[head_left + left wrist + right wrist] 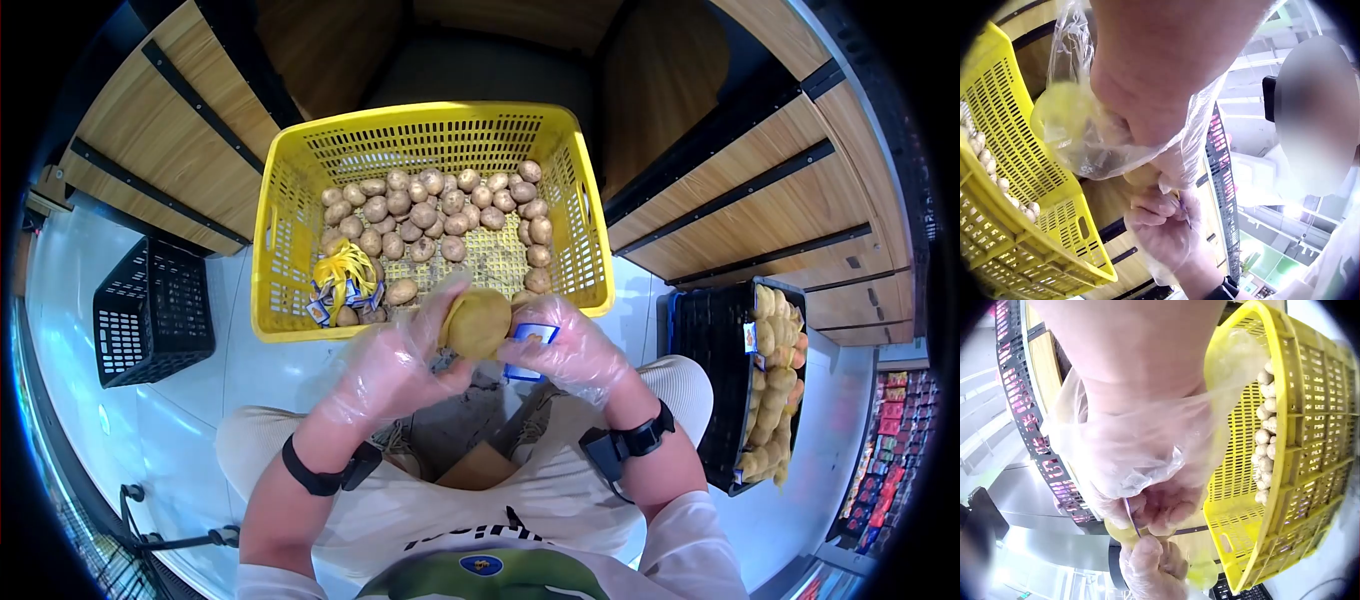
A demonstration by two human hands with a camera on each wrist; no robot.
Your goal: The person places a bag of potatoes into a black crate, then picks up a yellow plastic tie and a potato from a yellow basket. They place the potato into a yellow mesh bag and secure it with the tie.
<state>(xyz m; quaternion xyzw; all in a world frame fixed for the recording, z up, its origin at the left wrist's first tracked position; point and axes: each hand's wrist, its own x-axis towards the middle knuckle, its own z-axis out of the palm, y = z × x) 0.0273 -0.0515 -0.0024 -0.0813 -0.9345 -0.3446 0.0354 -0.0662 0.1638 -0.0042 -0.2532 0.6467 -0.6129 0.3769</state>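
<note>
In the head view my gloved left hand grips a potato bundle in yellow netting in front of the yellow crate. My gloved right hand pinches the end of the netting, where a blue and white label hangs. The right wrist view shows the label edge-on as a thin strip between the fingers. Loose potatoes lie in the crate. A bunch of yellow net bags with blue labels rests on potatoes in its near left corner. Clear plastic gloves hide part of the fingers.
On the right, a black crate holds netted potatoes with labels. An open black crate stands on the floor to the left. Wooden cabinets flank the yellow crate. The person's knees are close under the hands.
</note>
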